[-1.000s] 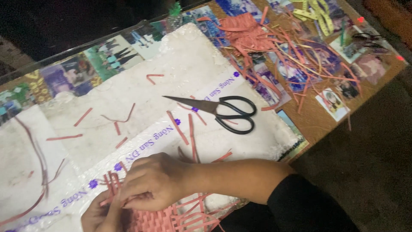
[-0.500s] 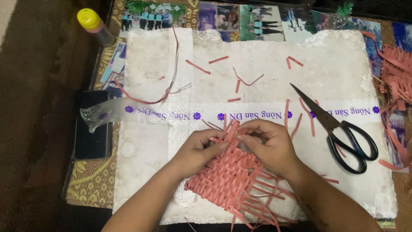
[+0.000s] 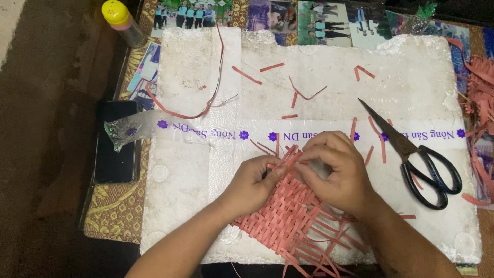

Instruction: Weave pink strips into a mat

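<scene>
A woven mat of red paper strips lies on a white foam board, with loose strip ends fanning out at its lower right. My left hand rests on the mat's upper left part and pinches strip ends at its top edge. My right hand covers the mat's upper right corner, its fingers closed on the same bundle of strip ends. Both forearms come in from the bottom of the head view.
Black-handled scissors lie right of my right hand. Cut red scraps dot the board, and a long red strip curls at upper left. A dark phone, a yellow-capped bottle, photographs and a strip pile surround it.
The view has swung from the table's right side to straight above the board. Both hands stay on the mat's top edge, working the strip ends.
</scene>
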